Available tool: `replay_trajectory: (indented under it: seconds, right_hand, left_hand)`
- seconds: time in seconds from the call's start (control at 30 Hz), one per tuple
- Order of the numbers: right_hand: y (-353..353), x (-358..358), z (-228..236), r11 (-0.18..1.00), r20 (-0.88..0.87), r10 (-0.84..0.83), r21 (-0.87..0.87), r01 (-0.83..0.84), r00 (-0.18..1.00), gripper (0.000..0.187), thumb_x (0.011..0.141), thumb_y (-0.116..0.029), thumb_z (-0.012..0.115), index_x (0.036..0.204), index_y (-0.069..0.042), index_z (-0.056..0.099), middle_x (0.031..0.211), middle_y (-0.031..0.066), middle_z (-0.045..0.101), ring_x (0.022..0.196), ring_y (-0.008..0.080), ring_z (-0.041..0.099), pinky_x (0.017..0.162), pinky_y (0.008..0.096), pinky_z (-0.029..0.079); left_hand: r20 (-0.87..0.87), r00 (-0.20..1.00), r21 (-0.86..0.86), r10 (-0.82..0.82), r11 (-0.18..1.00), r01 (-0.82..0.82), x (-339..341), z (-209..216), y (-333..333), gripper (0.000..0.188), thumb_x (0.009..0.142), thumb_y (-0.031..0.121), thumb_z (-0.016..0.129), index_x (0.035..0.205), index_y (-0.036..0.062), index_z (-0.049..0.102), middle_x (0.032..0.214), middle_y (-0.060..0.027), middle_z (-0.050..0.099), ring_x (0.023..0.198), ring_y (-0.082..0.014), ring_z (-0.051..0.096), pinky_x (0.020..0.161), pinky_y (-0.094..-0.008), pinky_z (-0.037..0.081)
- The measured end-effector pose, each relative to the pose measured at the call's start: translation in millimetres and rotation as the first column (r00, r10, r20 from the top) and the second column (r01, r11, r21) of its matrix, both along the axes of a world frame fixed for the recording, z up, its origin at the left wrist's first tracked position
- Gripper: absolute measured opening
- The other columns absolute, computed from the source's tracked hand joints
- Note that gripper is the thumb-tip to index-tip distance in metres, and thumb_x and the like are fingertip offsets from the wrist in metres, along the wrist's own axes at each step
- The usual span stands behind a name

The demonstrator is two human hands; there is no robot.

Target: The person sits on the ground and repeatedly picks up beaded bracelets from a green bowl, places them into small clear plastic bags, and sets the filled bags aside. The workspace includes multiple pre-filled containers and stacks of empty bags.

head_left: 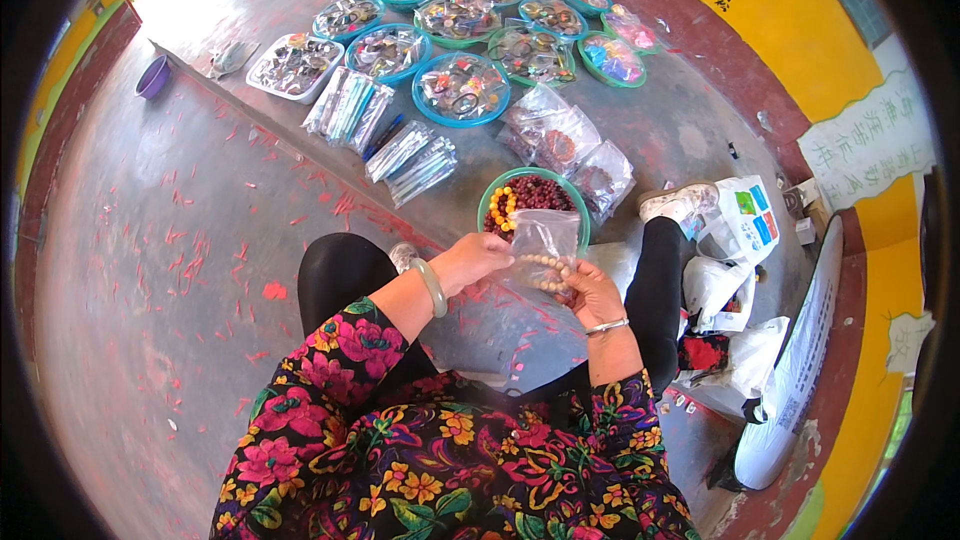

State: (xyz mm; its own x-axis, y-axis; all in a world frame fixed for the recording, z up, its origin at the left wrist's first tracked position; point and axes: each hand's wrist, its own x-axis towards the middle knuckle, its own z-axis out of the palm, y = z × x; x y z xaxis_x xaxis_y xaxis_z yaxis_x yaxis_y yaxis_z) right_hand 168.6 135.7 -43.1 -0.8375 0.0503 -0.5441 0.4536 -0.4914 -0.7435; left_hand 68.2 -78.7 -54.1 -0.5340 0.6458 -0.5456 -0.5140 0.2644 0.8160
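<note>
A clear plastic bag [548,229] is stretched between my two hands, just in front of a green basin. Inside it shows a string of pale tan wooden beads [546,263]. My left hand [477,261], with a pale bangle at the wrist, pinches the bag's left edge. My right hand [594,292], wearing a silver bracelet, is closed on the lower right of the bag, by the beads; its fingers partly hide them. Behind the bag, the green basin [582,202] holds dark red bead strings [548,192] and a yellow bead string [499,210].
Bagged beads [560,140] lie beyond the basin. Farther off are bundles of packaged pens [408,158], a white tray [256,82] and several basins of small packets. White plastic bags [722,290] lie by my right leg. A purple bucket [153,78] stands far left.
</note>
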Motion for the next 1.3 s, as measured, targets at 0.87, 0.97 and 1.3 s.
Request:
replay_trajectory:
  seconds: [0.87,0.97,1.3]
  right_hand:
    - [157.7,-114.0,-137.2,0.873,0.334,-0.453,0.356,0.334,0.827,0.024,0.085,-0.018,0.052,0.103,-0.002,0.05,0.096,0.013,0.061,0.079,0.0246,0.061,0.061,0.0393,0.05]
    - [156.4,-83.1,-145.9,0.853,0.312,-0.452,0.426,0.302,0.836,0.023,0.083,-0.017,0.055,0.102,-0.004,0.053,0.092,0.0107,0.062,0.075,0.0221,0.061,0.058,0.0365,0.05]
    - [102.7,-23.2,-176.6,-0.046,0.464,-0.107,0.881,-0.471,0.879,0.021,0.075,-0.02,0.053,0.08,-0.003,0.065,0.083,0.0181,0.064,0.084,0.0362,0.061,0.078,0.042,0.047]
  left_hand:
    - [-0.493,0.845,-0.115,-0.208,0.978,0.174,6.4,2.9,11.8,0.02,0.084,0.019,0.054,0.095,0.0024,0.06,0.077,-0.0057,0.063,0.068,-0.0113,0.059,0.062,-0.026,0.048]
    - [-0.573,0.788,-0.128,-0.224,0.975,0.184,6.4,2.7,10.8,0.019,0.084,0.017,0.054,0.095,0.0019,0.059,0.078,-0.0064,0.063,0.069,-0.0122,0.06,0.063,-0.0263,0.048]
    - [-0.538,0.813,-0.13,-0.22,0.975,0.179,3.2,-12.5,9.1,0.019,0.084,0.013,0.053,0.095,-0.0004,0.058,0.08,-0.0059,0.062,0.071,-0.0125,0.059,0.063,-0.0253,0.048]
